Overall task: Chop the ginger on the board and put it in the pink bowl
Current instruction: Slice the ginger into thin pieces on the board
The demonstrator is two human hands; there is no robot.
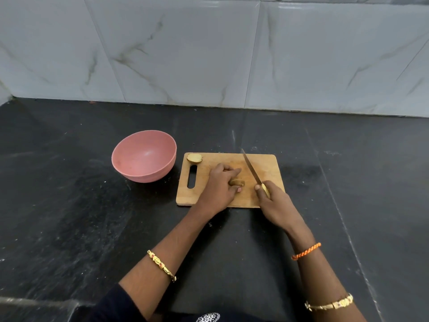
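A: Where's the ginger?

B: One small brown knobbly ginger piece lies mid-way across the rectangular wooden chopping board; the left hand pins it, fingers curled over, thumb at its near side. A cut ginger half sits at the board's far left corner, by the handle slot.

A: And the knife?

B: The right hand has its grip wrapped round the yellow handle of the slim steel knife, blade raised just right of the ginger.

A: How will it handle?

B: Light, firm, fibrous, likely to roll, I'd judge; hold it flat-side down, though I can't tell which face is down. The round pink plastic bowl stands just left of the board on the black stone counter, apparently nothing in it.
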